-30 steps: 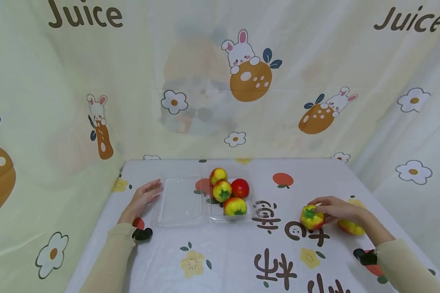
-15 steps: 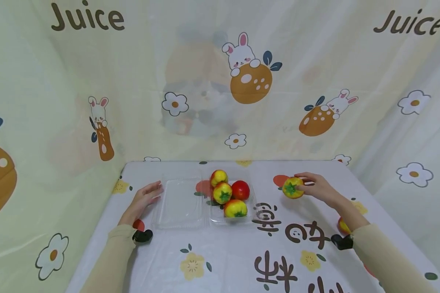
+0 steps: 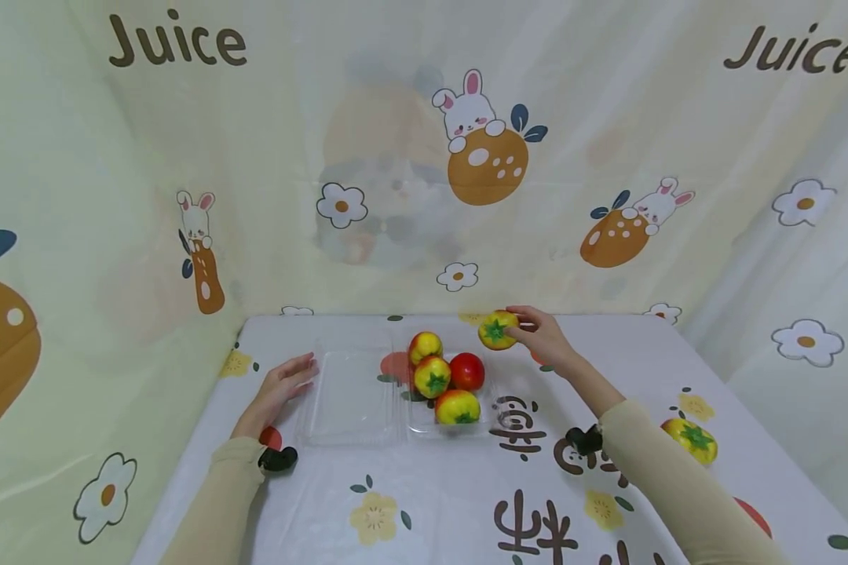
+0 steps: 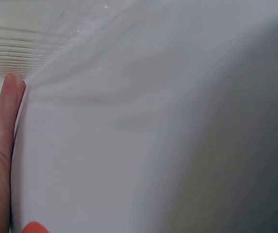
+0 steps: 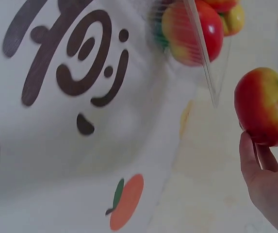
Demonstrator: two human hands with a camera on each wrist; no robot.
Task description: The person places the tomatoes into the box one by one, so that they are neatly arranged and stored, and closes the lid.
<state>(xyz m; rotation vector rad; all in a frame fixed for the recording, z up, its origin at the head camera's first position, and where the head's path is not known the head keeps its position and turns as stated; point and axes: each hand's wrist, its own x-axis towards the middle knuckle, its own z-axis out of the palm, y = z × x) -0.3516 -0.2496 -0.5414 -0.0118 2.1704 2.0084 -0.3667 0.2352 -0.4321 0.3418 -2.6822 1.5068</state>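
My right hand [image 3: 546, 337] pinches a yellow-and-red round fruit [image 3: 495, 329] with a green star-shaped calyx. It holds the fruit raised beyond the far right corner of a clear plastic clamshell box; in the right wrist view, fingertips touch the underside of that fruit [image 5: 260, 107]. The box's filled half [image 3: 418, 430] contains several similar fruits [image 3: 457, 407], one showing plain red [image 3: 467, 371]. Its other half [image 3: 349, 400] lies flat to the left, with nothing in it. My left hand [image 3: 275, 396] rests beside that half, extended fingers [image 4: 7, 111] right at its ridged edge.
Another yellow-and-red fruit [image 3: 691, 439] lies on the table at the right, beyond my right forearm. A printed white cloth [image 3: 311, 510] covers the table. Printed curtains [image 3: 396, 298] rise at the back and both sides.
My right hand has lifted the fruit off the right side of the table and carried it left and away from me toward the box. The left hand stays at the box edge.
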